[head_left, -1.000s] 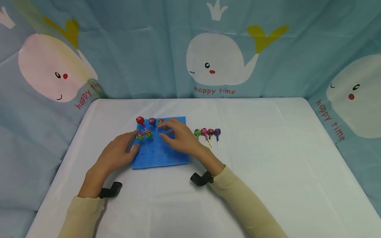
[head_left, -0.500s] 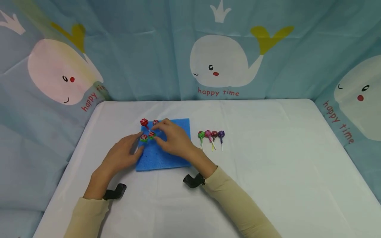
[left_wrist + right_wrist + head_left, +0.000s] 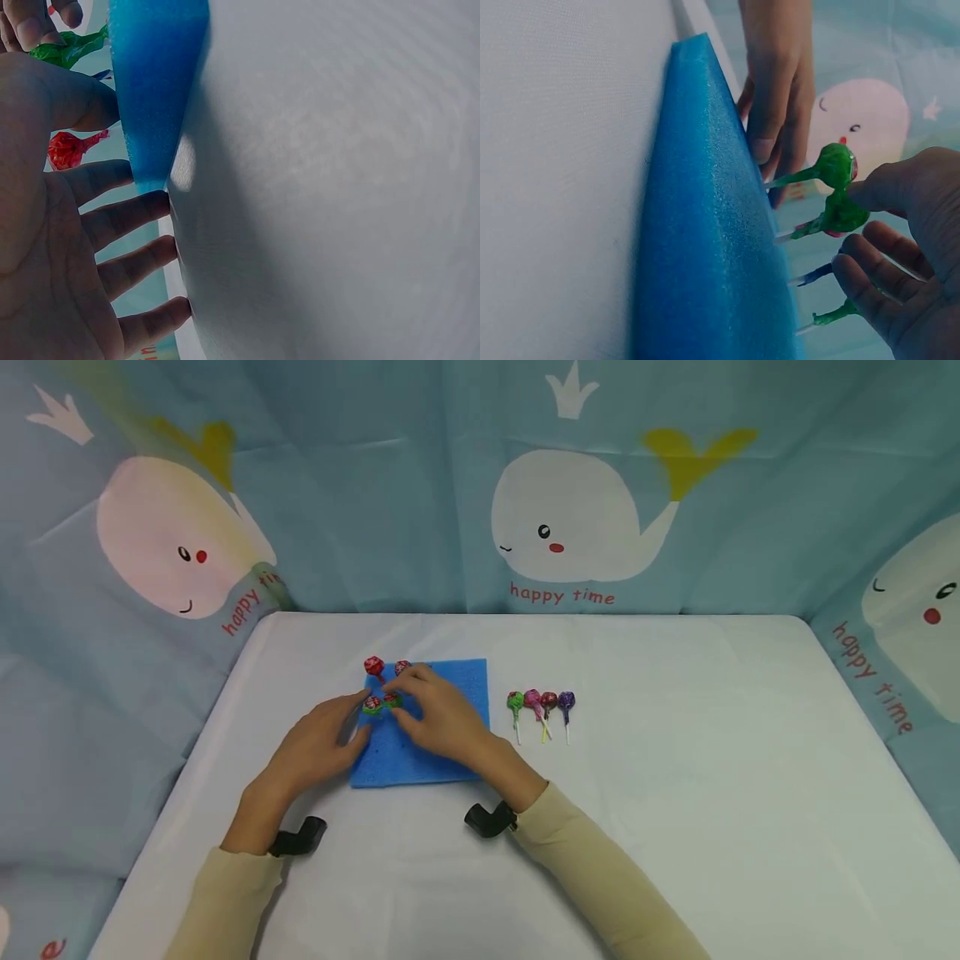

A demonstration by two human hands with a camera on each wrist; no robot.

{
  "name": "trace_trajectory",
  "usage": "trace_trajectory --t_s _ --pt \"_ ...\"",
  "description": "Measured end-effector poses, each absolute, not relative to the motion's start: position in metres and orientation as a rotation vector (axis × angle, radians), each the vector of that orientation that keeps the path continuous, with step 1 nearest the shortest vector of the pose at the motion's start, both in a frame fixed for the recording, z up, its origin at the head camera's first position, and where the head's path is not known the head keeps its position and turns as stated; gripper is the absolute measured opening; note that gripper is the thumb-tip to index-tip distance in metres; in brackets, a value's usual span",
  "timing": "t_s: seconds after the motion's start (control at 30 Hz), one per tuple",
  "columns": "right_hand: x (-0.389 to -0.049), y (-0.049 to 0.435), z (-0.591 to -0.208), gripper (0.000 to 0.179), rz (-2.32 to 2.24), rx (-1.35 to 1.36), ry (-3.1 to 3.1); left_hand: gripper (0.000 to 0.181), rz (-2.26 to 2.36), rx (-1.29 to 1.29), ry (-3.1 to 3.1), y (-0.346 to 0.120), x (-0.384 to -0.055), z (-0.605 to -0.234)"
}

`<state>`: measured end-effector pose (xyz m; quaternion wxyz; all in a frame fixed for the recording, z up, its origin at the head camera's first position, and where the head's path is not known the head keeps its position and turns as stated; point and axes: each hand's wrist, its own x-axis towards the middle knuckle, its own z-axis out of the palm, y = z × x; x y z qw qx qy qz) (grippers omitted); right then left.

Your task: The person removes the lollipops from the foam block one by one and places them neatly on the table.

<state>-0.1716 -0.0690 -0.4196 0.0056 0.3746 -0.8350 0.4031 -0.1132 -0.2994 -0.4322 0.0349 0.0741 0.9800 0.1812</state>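
My left hand rests with extended, spread fingers against the left edge of a blue foam block. Several wrapped lollipops stand stick-down in the foam. A red one is at the back left, and a red-and-green one is closest to my left fingers. My right hand reaches over the block, its thumb and fingers curled round the head of the neighbouring green lollipop. Beneath my right fingers in the right wrist view, a dark blue wrapper and another green wrapper show on their sticks.
Right of the foam, several loose lollipops lie in a row on the white table: a green one, a pink one, a dark red one and a purple one. A whale-print curtain hangs behind.
My right hand has moved left from the back-row lollipops to the green lollipop in the nearer row, then stayed there. My left hand keeps its place on the foam. The head view has shifted slightly.
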Motion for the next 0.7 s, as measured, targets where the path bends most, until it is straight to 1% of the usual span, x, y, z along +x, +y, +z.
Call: trace_trajectory --t_s 0.17,0.43,0.7 --pt "-0.1708 -0.0668 -0.4201 0.027 1.255 1.167 -2.603 0.064 0.537 0.228 3.008 -0.2981 -0.1165 -0.4330" --pt "-0.1693 -0.0715 -0.4225 0.035 1.207 1.170 -2.644 0.063 0.515 0.241 3.022 -0.3022 -0.1174 -0.4353" --pt "-0.1698 -0.0725 -0.4284 0.031 1.231 1.125 -2.616 0.063 0.525 0.239 3.016 -0.2999 -0.1187 -0.4341"
